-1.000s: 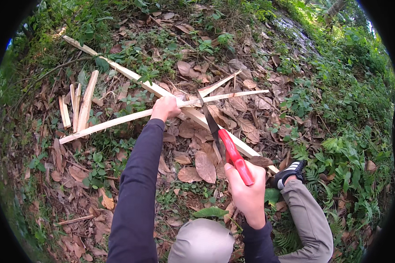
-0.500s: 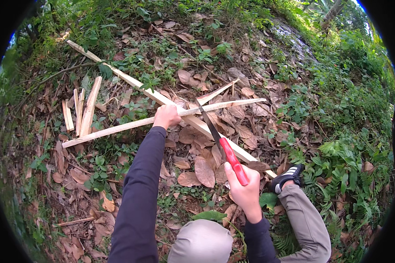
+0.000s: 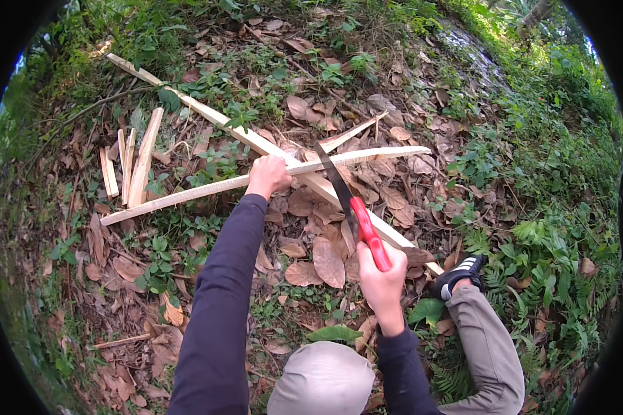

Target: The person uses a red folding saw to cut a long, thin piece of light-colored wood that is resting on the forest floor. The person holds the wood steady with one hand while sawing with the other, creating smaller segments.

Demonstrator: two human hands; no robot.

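Note:
My left hand (image 3: 268,175) is closed around a long pale wood strip (image 3: 187,197), pressing it down where it crosses a thicker diagonal wooden beam (image 3: 218,119). In my right hand (image 3: 383,282) is a handsaw (image 3: 368,234) with a red handle, its thumb lying along the grip. The dark blade lies across the strip just right of my left hand, its tip reaching past the far edge. Whether the teeth have cut into the wood cannot be made out.
Several short wood pieces (image 3: 144,158) lie at the left. Beyond the strip is another pale offcut (image 3: 353,133). The beam's near end meets my shoe (image 3: 460,275). My bent knee (image 3: 322,384) is at the lower edge. Dry leaves and green plants cover the sloping ground.
My right hand has pushed the saw a little forward, away from me, across the strip. My left hand keeps its hold. The whole view has shifted slightly.

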